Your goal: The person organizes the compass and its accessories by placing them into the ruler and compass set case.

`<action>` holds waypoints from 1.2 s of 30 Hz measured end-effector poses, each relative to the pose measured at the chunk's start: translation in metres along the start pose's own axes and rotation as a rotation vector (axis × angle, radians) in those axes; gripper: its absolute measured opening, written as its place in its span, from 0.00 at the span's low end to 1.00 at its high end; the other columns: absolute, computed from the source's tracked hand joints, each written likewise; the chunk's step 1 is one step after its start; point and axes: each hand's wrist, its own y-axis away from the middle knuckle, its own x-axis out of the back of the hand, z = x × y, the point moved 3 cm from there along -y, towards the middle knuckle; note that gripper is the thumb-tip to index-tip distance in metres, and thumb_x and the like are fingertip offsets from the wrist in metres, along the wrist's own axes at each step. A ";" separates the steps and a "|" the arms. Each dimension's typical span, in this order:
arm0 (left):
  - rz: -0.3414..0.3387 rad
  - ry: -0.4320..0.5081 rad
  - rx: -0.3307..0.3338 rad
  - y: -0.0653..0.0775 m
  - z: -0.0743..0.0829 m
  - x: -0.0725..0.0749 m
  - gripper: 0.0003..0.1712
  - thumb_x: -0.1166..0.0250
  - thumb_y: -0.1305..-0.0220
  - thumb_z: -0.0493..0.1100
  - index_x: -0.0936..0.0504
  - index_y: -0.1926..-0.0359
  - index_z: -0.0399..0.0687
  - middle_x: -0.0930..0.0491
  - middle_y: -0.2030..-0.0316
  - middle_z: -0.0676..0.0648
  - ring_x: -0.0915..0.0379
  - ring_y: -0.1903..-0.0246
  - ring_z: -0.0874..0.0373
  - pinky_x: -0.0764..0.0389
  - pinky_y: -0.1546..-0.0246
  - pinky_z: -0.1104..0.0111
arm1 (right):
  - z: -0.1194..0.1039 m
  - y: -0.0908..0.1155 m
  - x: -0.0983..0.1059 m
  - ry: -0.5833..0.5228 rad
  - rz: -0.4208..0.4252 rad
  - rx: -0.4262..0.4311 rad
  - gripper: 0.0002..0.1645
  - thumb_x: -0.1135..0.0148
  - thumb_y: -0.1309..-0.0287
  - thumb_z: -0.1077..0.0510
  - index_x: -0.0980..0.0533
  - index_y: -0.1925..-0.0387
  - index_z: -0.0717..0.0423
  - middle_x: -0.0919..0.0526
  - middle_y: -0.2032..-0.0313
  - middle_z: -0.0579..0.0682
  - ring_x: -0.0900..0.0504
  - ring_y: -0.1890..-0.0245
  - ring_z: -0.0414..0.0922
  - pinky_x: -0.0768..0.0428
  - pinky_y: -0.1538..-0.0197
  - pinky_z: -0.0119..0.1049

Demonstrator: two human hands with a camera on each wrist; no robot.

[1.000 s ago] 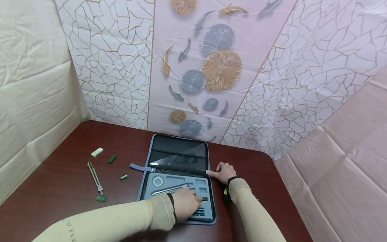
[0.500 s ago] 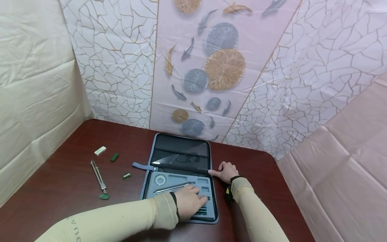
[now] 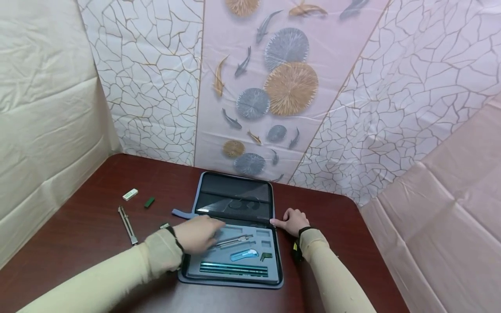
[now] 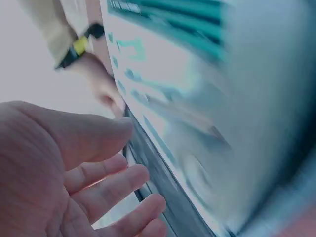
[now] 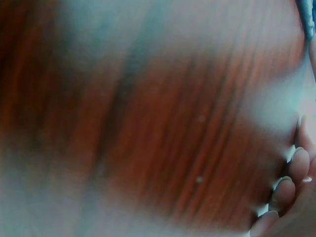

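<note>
Compass (image 3: 127,225) lying left of the open case (image 3: 231,184). Left hand (image 3: 196,235) hovering over it, fingers loosely parted, holding nothing; likely between placements, next calling for pinching something loose. Right hand (image 3: 292,222) resting, thumb touching edge, fingers bent.

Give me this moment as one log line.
left hand: over tray, holding nothing | right hand: at right edge of case | in tray: blue cutter, green pencils | on table: metal compass, white block
</note>
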 end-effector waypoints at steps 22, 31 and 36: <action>0.109 -0.088 0.268 0.060 -0.099 0.002 0.22 0.31 0.42 0.37 0.22 0.47 0.34 0.26 0.54 0.36 0.29 0.55 0.41 0.25 0.55 0.49 | 0.000 -0.002 0.001 0.015 -0.010 -0.009 0.38 0.36 0.57 0.22 0.30 0.71 0.53 0.30 0.72 0.52 0.32 0.67 0.50 0.34 0.68 0.41; 0.021 -0.065 0.298 0.057 -0.106 -0.004 0.16 0.32 0.42 0.35 0.21 0.52 0.35 0.25 0.61 0.40 0.24 0.61 0.47 0.21 0.61 0.54 | 0.005 -0.006 -0.003 0.033 -0.008 -0.015 0.40 0.37 0.60 0.20 0.30 0.72 0.52 0.30 0.72 0.52 0.33 0.67 0.50 0.34 0.67 0.41; 0.019 -0.072 0.305 0.055 -0.105 -0.005 0.15 0.33 0.42 0.34 0.21 0.53 0.35 0.25 0.62 0.40 0.24 0.61 0.47 0.21 0.60 0.54 | 0.005 -0.006 -0.002 0.026 -0.002 -0.014 0.41 0.37 0.61 0.20 0.30 0.72 0.53 0.30 0.72 0.52 0.33 0.67 0.51 0.34 0.68 0.42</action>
